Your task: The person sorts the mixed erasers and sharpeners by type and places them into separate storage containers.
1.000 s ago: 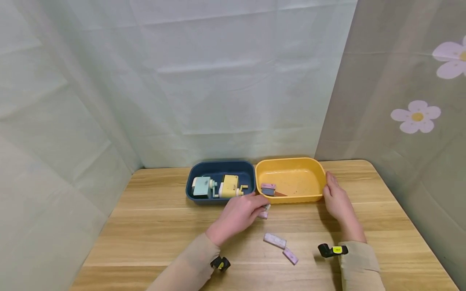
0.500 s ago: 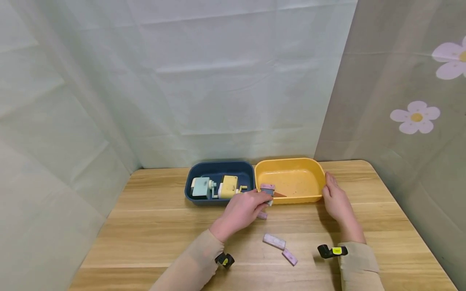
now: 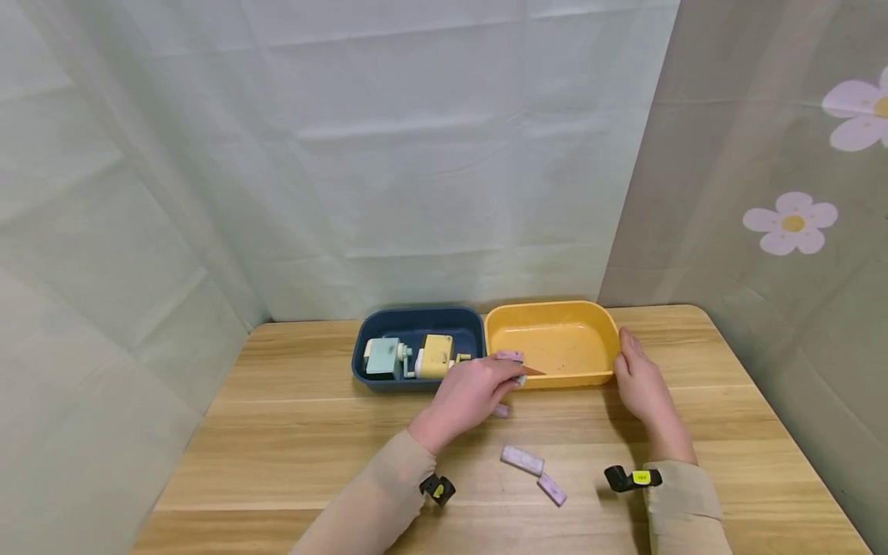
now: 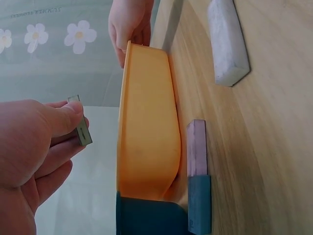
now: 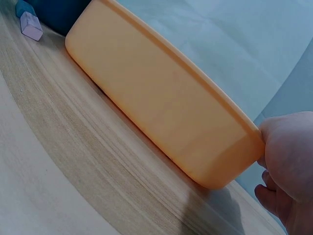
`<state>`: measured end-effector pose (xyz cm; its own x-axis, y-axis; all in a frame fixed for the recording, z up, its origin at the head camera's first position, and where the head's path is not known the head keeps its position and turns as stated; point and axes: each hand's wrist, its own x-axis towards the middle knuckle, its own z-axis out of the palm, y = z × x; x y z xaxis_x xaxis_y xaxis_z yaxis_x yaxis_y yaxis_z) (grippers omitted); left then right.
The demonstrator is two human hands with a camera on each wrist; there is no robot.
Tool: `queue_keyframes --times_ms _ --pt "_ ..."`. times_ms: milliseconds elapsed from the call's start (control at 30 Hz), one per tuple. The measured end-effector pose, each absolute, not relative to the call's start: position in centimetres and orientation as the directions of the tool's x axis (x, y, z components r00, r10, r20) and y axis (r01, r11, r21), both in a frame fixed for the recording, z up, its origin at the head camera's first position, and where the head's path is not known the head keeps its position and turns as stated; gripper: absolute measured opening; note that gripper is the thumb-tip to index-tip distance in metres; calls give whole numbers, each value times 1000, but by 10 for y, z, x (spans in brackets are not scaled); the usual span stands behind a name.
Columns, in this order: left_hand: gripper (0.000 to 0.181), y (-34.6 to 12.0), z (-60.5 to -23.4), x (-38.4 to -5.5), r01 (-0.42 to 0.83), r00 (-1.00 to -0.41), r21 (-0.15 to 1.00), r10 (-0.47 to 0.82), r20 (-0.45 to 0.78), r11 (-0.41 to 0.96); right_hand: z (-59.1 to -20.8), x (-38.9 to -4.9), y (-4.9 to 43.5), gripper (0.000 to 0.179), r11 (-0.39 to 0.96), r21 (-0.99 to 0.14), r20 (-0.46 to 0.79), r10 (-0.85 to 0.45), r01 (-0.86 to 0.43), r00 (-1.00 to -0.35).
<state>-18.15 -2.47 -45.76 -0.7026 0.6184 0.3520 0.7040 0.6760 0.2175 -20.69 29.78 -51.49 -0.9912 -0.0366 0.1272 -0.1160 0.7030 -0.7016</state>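
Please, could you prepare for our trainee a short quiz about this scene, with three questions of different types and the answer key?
1. Multiple choice: what does the left hand pinch?
A) a cup
B) a small block
C) a spoon

2. True or false: the right hand touches the yellow tray.

3. Fill in the colour: in the dark blue tray, beside the light blue crank device, lies a ____ one.

Key: 1: B; 2: true; 3: yellow.
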Motion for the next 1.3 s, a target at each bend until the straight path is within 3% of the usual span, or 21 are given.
queue_keyframes --times_ms 333,900,1300 --pt "23 -20 -455 -183 685 -726 235 617 304 690 -514 -206 297 58 702 -704 113 -36 -106 -993" --pt "16 -11 -456 -193 685 -716 180 607 345 706 -512 -207 298 58 696 -710 110 -34 -103 -993" --pt "19 -1 -461 -217 587 -804 175 544 239 790 -513 -208 295 59 706 -703 84 -39 -87 -996"
